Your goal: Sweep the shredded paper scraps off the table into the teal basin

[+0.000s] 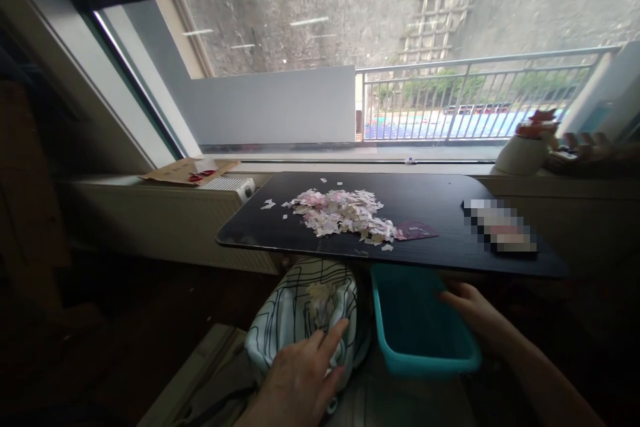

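Note:
My right hand (473,312) grips the right rim of a teal plastic bin (425,367), which is tilted just below the table's front edge. The dark inside of the bin shows little detail. My left hand (305,370) is open, its fingers apart, over a white cloth bag with black lines (280,317). Some pale paper scraps (321,300) lie on the bag, just beyond my left fingertips. On the black table (425,193) lies a heap of small torn paper pieces (340,210), with a purple translucent triangular piece (419,231) at its right end.
A blurred-out rectangular object (503,227), probably a phone, lies at the table's right. Beyond the table are a window sill and radiator (235,233), with cardboard (175,172) and red-handled scissors (201,176). A white pot (520,153) stands on the right of the sill.

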The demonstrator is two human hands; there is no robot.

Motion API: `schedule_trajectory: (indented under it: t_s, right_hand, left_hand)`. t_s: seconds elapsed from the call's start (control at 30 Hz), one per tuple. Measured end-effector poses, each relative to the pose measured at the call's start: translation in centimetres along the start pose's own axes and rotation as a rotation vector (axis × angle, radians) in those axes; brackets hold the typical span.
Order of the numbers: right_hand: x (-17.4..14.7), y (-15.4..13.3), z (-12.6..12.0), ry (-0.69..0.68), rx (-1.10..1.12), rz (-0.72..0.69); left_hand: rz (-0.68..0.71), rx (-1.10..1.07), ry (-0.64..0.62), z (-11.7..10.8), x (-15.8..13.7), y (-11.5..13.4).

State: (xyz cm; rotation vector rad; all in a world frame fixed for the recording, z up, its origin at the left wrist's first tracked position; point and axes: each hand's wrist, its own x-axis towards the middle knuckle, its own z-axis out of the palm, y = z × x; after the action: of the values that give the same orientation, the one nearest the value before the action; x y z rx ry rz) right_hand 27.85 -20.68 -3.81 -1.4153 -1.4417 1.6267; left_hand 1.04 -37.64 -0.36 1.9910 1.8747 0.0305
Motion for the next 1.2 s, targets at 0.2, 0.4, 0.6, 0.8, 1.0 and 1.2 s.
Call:
schedule_trajectory:
  t_s: [0.2,0.4,0.6,0.8,1.0,1.2]
  right_hand:
    - [0.0,2.3,2.9,0.023,-0.122,-0.091]
    - [-1.0,1.7,2.3,-0.024,-0.558,-0.162]
    - [0.8,-6.3,-1.9,0.364,-1.014,-0.405]
    - [8.5,-9.5,-3.3,0.09,-1.108,-0.605]
    - [10.0,-9.0,-3.4,0.075,-1.057,-0.598]
    - [9.6,-8.1,-4.4,0.138,-0.915,-0.596]
  left_hand:
    - [0.058,-0.028,-0.092,-0.4,0.6,1.7]
    - [0.088,-0.031,-0.132,-1.2,1.5,1.9]
    - [0.057,0.07,-0.182,-1.2,2.6,2.2]
    - [0.056,0.076,-0.235,-0.8,3.1,1.6]
    - [0.007,0.06,-0.138,-0.6,3.1,1.7]
    - [-0.025,0.061,0.027,-0.6,3.3,1.8]
